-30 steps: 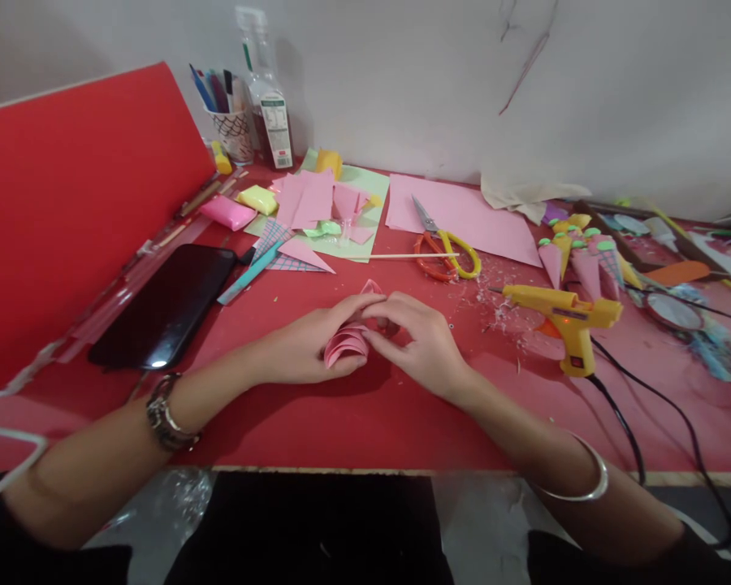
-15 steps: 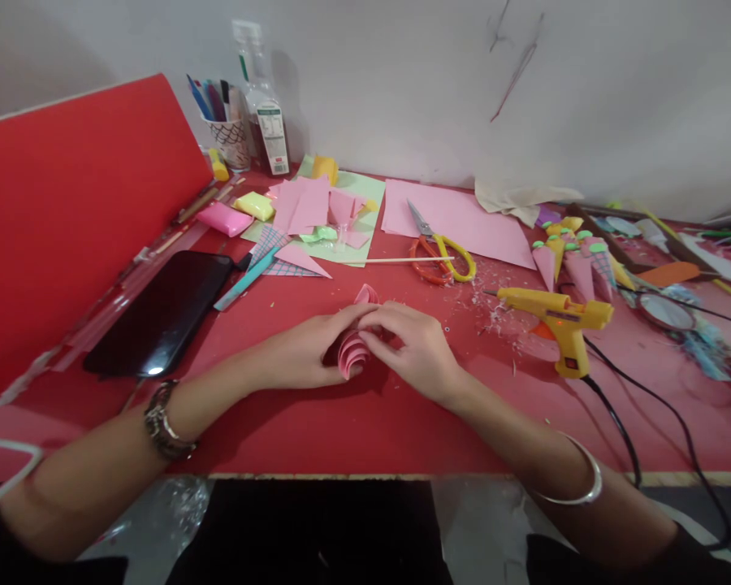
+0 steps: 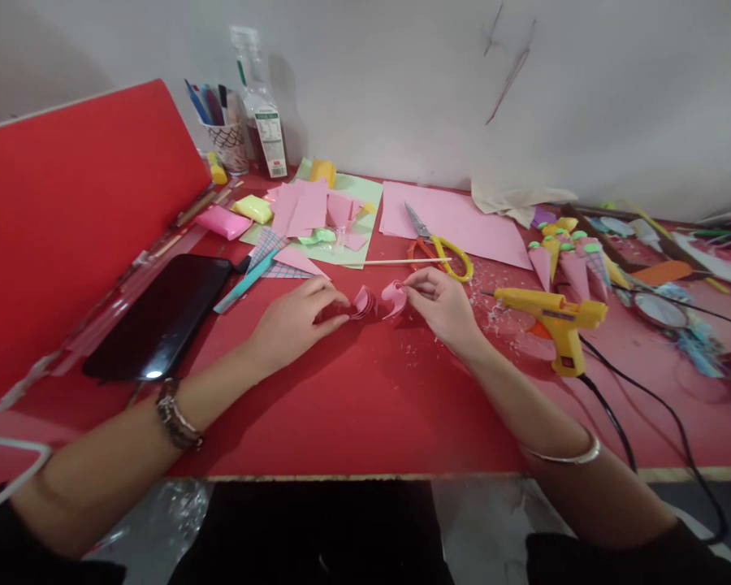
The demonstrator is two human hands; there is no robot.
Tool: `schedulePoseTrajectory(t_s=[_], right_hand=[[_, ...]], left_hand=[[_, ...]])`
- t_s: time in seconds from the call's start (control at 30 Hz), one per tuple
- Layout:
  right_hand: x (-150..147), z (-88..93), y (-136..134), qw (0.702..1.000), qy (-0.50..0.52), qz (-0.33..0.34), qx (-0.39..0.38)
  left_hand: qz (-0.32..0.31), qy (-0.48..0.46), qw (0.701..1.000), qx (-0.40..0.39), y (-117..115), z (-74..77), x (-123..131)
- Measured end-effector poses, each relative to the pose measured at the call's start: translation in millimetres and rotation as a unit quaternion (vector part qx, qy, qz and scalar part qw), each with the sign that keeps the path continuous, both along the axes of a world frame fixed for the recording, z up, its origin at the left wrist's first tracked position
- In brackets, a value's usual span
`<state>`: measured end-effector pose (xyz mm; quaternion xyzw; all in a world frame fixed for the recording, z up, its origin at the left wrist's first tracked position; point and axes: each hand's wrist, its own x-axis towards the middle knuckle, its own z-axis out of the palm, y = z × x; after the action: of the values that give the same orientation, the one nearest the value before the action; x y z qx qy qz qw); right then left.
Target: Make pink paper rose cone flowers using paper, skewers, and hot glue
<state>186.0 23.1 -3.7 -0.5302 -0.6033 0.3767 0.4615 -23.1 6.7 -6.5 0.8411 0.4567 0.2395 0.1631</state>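
Note:
Two bundles of curled pink paper strips lie side by side over the red tabletop. The left curl [image 3: 364, 302] sits right at the fingertips of my left hand [image 3: 298, 318], whose thumb and forefinger are apart; whether they touch the paper is hard to tell. My right hand [image 3: 443, 307] pinches the edge of the right curl [image 3: 395, 299] between thumb and fingers. Just behind them are scissors [image 3: 443, 256] with red and yellow handles and a thin wooden stick [image 3: 390, 262].
A yellow glue gun [image 3: 560, 325] with a black cord stands at right, near several small paper cones [image 3: 573, 264]. A phone [image 3: 162, 317] lies left, below a red board [image 3: 85, 219]. Pink sheets [image 3: 456, 223], a bottle [image 3: 268, 130] and a pen cup [image 3: 228, 146] are at the back.
The hands have moved apart and away from me. The pink curls, held together between both hands before, are now two separate bundles near the scissors.

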Motion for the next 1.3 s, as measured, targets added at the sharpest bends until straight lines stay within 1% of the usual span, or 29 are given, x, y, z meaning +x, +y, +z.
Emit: schedulePoseTrajectory(t_s=[0.13,0.27,0.37,0.5,0.6,0.7,0.93,1.13,1.3], right_hand=[[-1,-2.4,0,0.997,-0.068,-0.008,0.025],[-1,-2.5,0,0.998,-0.064,-0.019,0.019],[-1,-1.5,0,0.999,-0.037,-0.031,0.004],[-3,-0.4,-2,0.999,-0.027,-0.028,-0.004],[-8,0.6,-6,0.999,-0.041,-0.007,-0.006],[-14,2.1,-11,0.998,-0.045,0.030,-0.019],[-21,4.7,-21,0.992,-0.063,0.106,-0.023],[-22,7.5,-23,0.989,-0.065,0.130,-0.038],[-21,8.2,-22,0.985,-0.058,0.154,-0.047]], left_hand=[[0.000,0.022,1.000,-0.002,0,-2.3,4],[-0.006,0.012,1.000,-0.016,4,-4.6,4],[-0.045,-0.018,0.998,-0.029,9,-4.9,0],[-0.126,-0.034,0.990,-0.059,12,-0.8,-3],[-0.166,-0.033,0.981,-0.092,11,2.5,-3],[-0.183,-0.038,0.976,-0.110,11,3.3,-2],[-0.186,-0.027,0.977,-0.101,11,1.8,0],[-0.180,-0.022,0.979,-0.096,10,3.1,0],[-0.160,-0.035,0.982,-0.093,9,3.3,0]])
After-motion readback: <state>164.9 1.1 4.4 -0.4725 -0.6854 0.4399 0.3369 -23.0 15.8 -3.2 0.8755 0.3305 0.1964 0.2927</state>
